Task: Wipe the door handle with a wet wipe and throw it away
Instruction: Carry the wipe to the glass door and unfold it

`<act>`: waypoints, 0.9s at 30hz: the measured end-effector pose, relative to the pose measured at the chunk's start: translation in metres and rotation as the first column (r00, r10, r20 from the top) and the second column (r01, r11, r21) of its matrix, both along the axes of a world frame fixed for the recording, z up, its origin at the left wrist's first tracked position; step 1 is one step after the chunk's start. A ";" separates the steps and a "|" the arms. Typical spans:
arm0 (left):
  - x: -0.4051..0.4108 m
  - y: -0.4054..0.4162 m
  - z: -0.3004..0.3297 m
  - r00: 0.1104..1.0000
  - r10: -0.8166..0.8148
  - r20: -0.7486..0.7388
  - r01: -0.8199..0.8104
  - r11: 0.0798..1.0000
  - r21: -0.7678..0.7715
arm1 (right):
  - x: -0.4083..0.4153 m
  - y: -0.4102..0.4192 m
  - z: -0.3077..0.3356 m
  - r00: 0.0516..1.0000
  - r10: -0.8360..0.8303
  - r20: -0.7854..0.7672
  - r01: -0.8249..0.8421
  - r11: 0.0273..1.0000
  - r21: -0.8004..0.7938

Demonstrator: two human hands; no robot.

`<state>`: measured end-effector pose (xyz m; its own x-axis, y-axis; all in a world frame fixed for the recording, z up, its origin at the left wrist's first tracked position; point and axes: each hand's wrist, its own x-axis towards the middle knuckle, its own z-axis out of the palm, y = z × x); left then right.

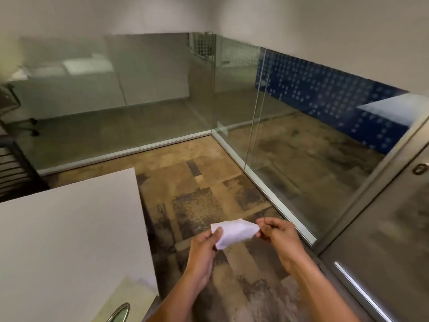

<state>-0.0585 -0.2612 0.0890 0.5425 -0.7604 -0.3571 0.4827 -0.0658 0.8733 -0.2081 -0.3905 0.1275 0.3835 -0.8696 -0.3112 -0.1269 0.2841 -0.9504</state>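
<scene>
Wipe: thin white wet wipe [234, 233], lower centre, stretched flat for unfolding.
Left hand [205, 244]: pinching its left edge.
Right hand [275, 231]: pinching its right corner.

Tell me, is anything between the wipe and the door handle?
Nothing visible is. Both the left hand and right hand hold the wipe over bare carpet, and the long door handle is just to the right, with open air between.

Glass-walled office corner with patchwork carpet

Mottled brown and tan carpet [204, 194] runs to glass partitions [139, 94] set in pale floor rails; a white table [69, 233] stands left, a blue dotted wall panel [325, 96] shows beyond the glass, plain white walls [301, 19] above.
</scene>
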 end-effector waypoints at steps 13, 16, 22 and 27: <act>-0.089 -0.141 0.028 0.977 -0.184 0.105 0.180 0.982 0.052 | -0.104 -0.080 0.007 0.964 -0.135 0.229 0.124 0.990 0.063; -0.116 -0.168 0.033 0.972 -0.204 0.115 0.195 0.977 0.089 | -0.131 -0.095 0.004 0.992 -0.090 0.091 0.102 0.986 -0.135; -0.164 -0.208 0.044 0.968 -0.231 0.099 0.222 0.970 0.095 | -0.175 -0.108 0.014 0.981 -0.005 -0.194 -0.099 0.848 -0.521; -0.195 -0.237 0.056 0.959 -0.270 0.084 0.263 0.961 0.089 | -0.197 -0.103 0.020 0.889 -0.233 -0.393 -0.235 0.504 -0.831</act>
